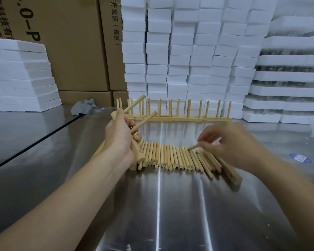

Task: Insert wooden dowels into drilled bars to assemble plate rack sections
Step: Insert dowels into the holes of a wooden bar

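My left hand [119, 134] grips a drilled wooden bar [139, 153], held tilted, with two dowels [145, 122] sticking out of it up and to the right. Its lower end touches the steel table near a row of several loose dowels [170, 156]. My right hand [228, 142] pinches one dowel [193, 147] by its end, just above the right part of that row. Another drilled bar [231, 175] lies flat at the right end of the pile, partly under my right wrist.
Finished rack sections [178, 113] with upright dowels stand along the back of the steel table [170, 205]. White foam blocks [188, 51] are stacked behind and at the left. Cardboard boxes [76, 51] and a grey rag [83, 106] sit at the back left.
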`<act>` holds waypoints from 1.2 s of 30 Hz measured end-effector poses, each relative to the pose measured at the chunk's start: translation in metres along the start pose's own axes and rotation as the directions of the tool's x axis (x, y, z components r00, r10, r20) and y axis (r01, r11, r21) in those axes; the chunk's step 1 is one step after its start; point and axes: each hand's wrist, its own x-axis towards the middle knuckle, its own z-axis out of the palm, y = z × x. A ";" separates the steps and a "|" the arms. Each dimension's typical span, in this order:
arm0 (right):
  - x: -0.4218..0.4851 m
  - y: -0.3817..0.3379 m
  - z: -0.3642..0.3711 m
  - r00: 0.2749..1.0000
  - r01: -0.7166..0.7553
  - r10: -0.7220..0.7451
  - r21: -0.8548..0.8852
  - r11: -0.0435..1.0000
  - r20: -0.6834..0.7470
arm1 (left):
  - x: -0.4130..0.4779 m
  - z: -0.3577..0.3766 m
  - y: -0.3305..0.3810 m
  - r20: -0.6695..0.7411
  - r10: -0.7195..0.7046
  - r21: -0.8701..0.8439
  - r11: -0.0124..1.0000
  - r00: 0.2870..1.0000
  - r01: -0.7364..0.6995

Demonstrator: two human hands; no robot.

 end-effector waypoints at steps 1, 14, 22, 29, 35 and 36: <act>0.001 0.001 -0.003 0.994 -0.016 0.023 0.064 0.998 -0.105 | 0.000 0.000 0.000 0.002 -0.007 -0.007 1.000 1.000 0.007; 0.001 -0.018 -0.007 0.990 0.056 0.075 0.834 0.549 -0.116 | -0.023 0.009 -0.005 0.343 -0.241 -0.250 0.908 0.908 0.336; 0.000 -0.022 -0.007 0.979 0.070 0.120 0.828 0.557 -0.163 | -0.027 0.013 -0.004 0.425 -0.220 -0.269 0.896 0.878 0.355; 0.000 -0.023 -0.008 0.978 0.088 0.105 0.818 0.568 -0.178 | -0.026 0.012 -0.004 0.403 -0.210 -0.277 0.899 0.891 0.338; -0.001 -0.024 -0.008 0.981 0.090 0.083 0.793 0.602 -0.175 | -0.024 0.010 -0.005 0.384 -0.217 -0.298 0.891 0.897 0.343; -0.001 -0.024 -0.008 0.981 0.091 0.081 0.791 0.605 -0.175 | -0.024 0.010 -0.005 0.382 -0.221 -0.297 0.890 0.897 0.346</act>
